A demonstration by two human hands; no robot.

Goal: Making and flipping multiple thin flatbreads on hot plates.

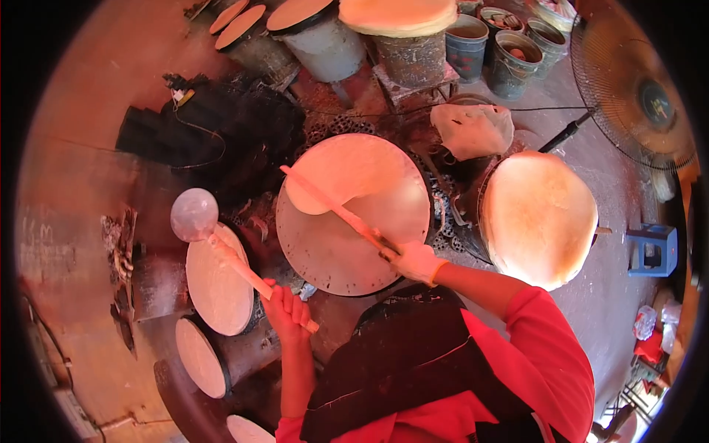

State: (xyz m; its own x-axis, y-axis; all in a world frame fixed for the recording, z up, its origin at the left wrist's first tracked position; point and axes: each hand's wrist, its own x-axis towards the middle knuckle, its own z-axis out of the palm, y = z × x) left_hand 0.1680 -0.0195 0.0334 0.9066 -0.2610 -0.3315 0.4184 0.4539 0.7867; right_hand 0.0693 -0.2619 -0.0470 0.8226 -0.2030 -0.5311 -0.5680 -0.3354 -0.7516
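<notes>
My left hand (288, 313) is closed around the wooden handle of a ladle (195, 215), whose round bowl is up over a round pale-topped pan (219, 279) to the left. My right hand (420, 262), in a white glove, grips a long flat wooden stick (327, 202). The stick slants across a large round griddle (332, 266) in front of me. A pale layer of batter or thin flatbread (354, 160) covers the griddle's upper part and ends in a curved edge by the stick. Below it the griddle surface shows darker grey with small specks.
A stack of round flatbreads (540, 219) lies at right, near a standing fan (637, 94). Another flatbread stack (397, 14) tops a bucket at the back, beside several metal buckets (515, 63). Perforated briquettes (443, 221) lie by the griddle. A blue stool (653, 249) stands far right.
</notes>
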